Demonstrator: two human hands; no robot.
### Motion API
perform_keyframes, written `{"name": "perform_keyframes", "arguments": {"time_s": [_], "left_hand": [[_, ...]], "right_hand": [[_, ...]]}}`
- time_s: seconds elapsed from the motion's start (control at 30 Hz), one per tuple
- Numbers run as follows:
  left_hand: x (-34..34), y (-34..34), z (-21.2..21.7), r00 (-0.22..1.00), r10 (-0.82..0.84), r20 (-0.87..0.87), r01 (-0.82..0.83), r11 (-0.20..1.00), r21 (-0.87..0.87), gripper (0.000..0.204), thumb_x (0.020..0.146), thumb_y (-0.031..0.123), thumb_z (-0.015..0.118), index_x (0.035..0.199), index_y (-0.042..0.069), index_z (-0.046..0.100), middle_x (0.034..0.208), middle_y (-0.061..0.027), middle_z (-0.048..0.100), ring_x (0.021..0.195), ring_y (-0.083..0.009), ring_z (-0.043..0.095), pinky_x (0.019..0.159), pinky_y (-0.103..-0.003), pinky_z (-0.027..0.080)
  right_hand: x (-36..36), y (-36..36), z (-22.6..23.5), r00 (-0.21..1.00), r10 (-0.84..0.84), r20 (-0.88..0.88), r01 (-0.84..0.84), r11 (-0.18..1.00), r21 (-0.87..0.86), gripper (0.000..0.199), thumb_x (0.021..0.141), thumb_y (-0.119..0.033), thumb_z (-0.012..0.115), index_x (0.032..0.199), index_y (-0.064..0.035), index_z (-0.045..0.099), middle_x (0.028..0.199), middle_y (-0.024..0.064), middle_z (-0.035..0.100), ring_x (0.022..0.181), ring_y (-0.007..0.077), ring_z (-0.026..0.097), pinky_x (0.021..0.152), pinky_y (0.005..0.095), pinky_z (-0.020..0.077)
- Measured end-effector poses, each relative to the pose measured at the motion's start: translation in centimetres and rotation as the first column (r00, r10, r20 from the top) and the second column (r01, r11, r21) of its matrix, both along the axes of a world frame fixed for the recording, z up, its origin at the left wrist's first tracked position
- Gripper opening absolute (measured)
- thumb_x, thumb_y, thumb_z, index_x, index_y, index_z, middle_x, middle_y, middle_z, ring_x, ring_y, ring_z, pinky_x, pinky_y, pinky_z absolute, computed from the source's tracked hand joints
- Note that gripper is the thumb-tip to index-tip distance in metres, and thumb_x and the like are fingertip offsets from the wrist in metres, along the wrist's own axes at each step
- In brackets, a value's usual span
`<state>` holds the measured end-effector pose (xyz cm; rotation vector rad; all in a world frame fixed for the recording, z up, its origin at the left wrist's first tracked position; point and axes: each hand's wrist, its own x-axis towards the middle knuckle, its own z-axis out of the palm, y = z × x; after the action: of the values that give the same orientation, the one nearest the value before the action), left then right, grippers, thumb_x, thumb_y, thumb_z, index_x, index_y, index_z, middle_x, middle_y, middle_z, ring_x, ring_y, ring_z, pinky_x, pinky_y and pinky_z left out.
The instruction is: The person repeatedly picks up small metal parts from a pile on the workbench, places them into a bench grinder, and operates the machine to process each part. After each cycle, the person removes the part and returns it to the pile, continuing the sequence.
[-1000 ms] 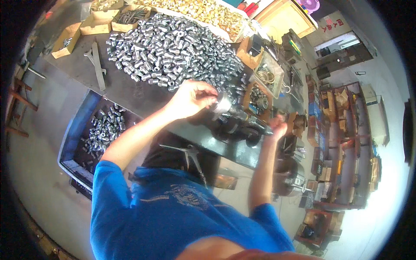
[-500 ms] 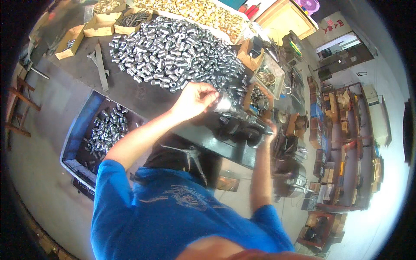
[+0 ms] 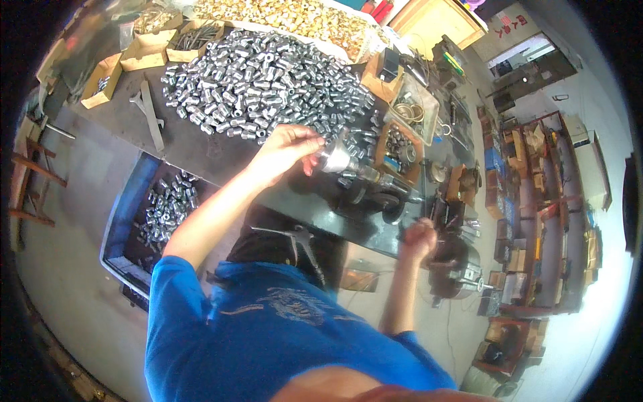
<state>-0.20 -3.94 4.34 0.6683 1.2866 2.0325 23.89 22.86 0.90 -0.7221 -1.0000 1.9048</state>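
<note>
My left hand (image 3: 289, 151) is closed in a pinch at the face of a bright round metal chuck (image 3: 336, 159); whatever its fingertips hold is hidden. The chuck belongs to a small bench machine (image 3: 383, 179) with a shaft and dark round handwheels. At the machine's right end, my right hand (image 3: 420, 240) is a slightly blurred fist beside a dark upright rod; its contents cannot be made out. Behind the left hand lies a large heap of silvery metal fittings (image 3: 261, 84) on the dark bench.
Brass-coloured parts (image 3: 295, 20) are heaped at the back. Cardboard boxes (image 3: 149, 50) and a wrench (image 3: 149, 110) lie at the far left. A blue bin (image 3: 119, 218) with more fittings stands below the bench edge. A tripod-like metal piece (image 3: 295, 238) sits before me; shelves (image 3: 536, 221) stand right.
My right hand has come down toward me, away from the machine's end. My left hand stays pinched at the chuck. The whole view has shifted slightly.
</note>
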Motion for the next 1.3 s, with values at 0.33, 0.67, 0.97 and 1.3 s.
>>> {"name": "perform_keyframes", "arguments": {"time_s": [0.33, 0.67, 0.97, 1.3], "left_hand": [[0.6, -2.5, -0.3, 0.978, -0.049, 0.200, -0.016, 0.951, 0.309, 0.013, 0.085, 0.011, 0.058, 0.094, 0.002, 0.054, 0.081, -0.0110, 0.061, 0.070, -0.0198, 0.063, 0.069, -0.035, 0.053], [4.1, -6.4, 1.5, 0.979, -0.096, 0.181, -0.005, 0.873, 0.488, 0.037, 0.081, 0.002, 0.059, 0.116, -0.002, 0.047, 0.092, -0.0203, 0.061, 0.083, -0.0320, 0.063, 0.083, -0.048, 0.049], [5.0, -6.2, 2.8, 0.996, -0.060, 0.067, 0.024, 0.896, 0.443, 0.043, 0.084, 0.013, 0.057, 0.124, 0.001, 0.044, 0.089, -0.0223, 0.059, 0.078, -0.0314, 0.063, 0.090, -0.054, 0.042], [6.0, -6.7, 3.9, 0.931, 0.319, -0.178, -0.284, 0.939, 0.194, 0.037, 0.072, 0.001, 0.070, 0.105, -0.002, 0.053, 0.083, -0.0135, 0.061, 0.072, -0.0248, 0.064, 0.073, -0.038, 0.053]], "right_hand": [[-9.4, 7.2, -0.4, 0.966, -0.155, 0.205, 0.054, 0.901, 0.430, 0.021, 0.085, -0.018, 0.047, 0.078, -0.0036, 0.061, 0.058, -0.0017, 0.047, 0.048, 0.0077, 0.041, 0.044, 0.0221, 0.0310], [0.8, -0.7, 0.4, 0.991, 0.017, -0.132, 0.000, 0.992, 0.128, 0.018, 0.087, -0.020, 0.049, 0.081, -0.0044, 0.053, 0.056, -0.0037, 0.033, 0.045, 0.0057, 0.025, 0.038, 0.0209, 0.0172], [-4.0, 3.0, -6.1, 0.995, -0.086, 0.043, 0.088, 0.995, -0.047, 0.014, 0.086, -0.017, 0.051, 0.081, -0.0051, 0.058, 0.065, -0.0029, 0.046, 0.046, 0.0047, 0.029, 0.040, 0.0208, 0.0204], [-2.9, 2.4, -6.1, 0.999, -0.026, 0.029, 0.026, 1.000, 0.004, 0.015, 0.087, -0.017, 0.051, 0.081, -0.0036, 0.055, 0.064, -0.0044, 0.039, 0.049, 0.0047, 0.029, 0.040, 0.0200, 0.0209]]}}
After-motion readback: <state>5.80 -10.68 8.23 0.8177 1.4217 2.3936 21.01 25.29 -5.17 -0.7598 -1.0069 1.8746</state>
